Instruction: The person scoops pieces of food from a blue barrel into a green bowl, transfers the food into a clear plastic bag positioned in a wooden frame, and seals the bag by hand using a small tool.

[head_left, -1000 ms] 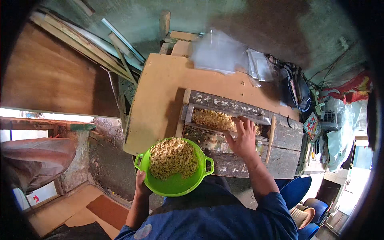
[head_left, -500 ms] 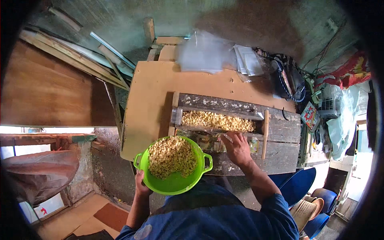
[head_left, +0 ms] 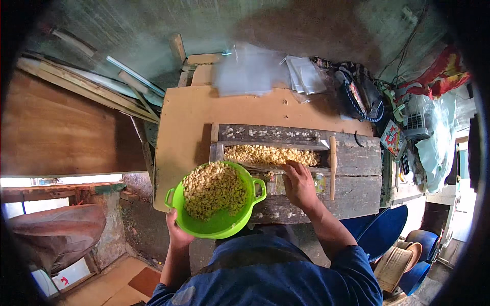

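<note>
My left hand (head_left: 177, 230) grips the near left rim of a bright green two-handled plastic basin (head_left: 224, 229). The basin is tilted and holds a heap of pale split beans (head_left: 212, 191), with part of its near bottom bare. Beyond it, a long wooden trough (head_left: 217, 150), lined with clear plastic, carries a layer of similar beans (head_left: 270, 154). My right hand (head_left: 301, 187) reaches to the trough's near edge, fingers extended and fingertips at the beans; nothing shows in its grasp, though its palm is turned away. The basin's far rim is close to the trough's left end.
The trough lies on dark, worn boards (head_left: 352, 196) on a tan tabletop (head_left: 184, 112). A wooden stick (head_left: 333, 168) crosses its right end. Clear plastic sheets (head_left: 245, 71) and a dark basket (head_left: 360, 97) are at the back. Blue barrels (head_left: 380, 232) stand at lower right.
The basin has risen slightly toward the trough, its right handle lifting. My right hand's fingers have moved in over the trough's near edge and drawn closer together. The whole view has shifted slightly.
</note>
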Demonstrator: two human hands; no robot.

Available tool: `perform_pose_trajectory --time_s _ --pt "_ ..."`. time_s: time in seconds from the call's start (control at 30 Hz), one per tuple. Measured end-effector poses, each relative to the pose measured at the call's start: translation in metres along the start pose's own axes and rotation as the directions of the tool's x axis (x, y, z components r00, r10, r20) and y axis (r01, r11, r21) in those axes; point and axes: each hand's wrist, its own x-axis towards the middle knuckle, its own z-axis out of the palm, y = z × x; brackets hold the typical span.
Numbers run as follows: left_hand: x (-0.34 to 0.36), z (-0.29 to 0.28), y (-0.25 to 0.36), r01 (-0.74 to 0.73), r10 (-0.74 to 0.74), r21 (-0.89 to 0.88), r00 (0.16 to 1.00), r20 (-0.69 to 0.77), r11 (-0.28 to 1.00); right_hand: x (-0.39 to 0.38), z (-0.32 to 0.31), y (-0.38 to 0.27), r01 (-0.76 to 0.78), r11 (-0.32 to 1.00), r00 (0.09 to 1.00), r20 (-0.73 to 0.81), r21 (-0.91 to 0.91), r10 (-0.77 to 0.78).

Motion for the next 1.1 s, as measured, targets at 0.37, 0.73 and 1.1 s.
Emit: perform_pose_trajectory --time_s 0.37,0.73,1.1 --pt "-0.006 -0.005 -0.001 0.019 -0.022 -0.035 0.996 -0.082 0.999 -0.006 0.013 -0.013 0.156 0.977 0.983 0.119 -0.147 -0.139" --pt "0.013 -0.003 -0.005 -0.021 0.021 0.006 0.996 -0.089 1.0 -0.021 0.002 -0.004 0.132 0.956 0.983 0.159 -0.261 -0.093" --pt "0.047 0.033 -0.029 0.107 -0.101 0.052 0.99 -0.101 0.993 -0.015 -0.024 0.0 -0.095 0.974 0.985 0.158 0.207 0.063"
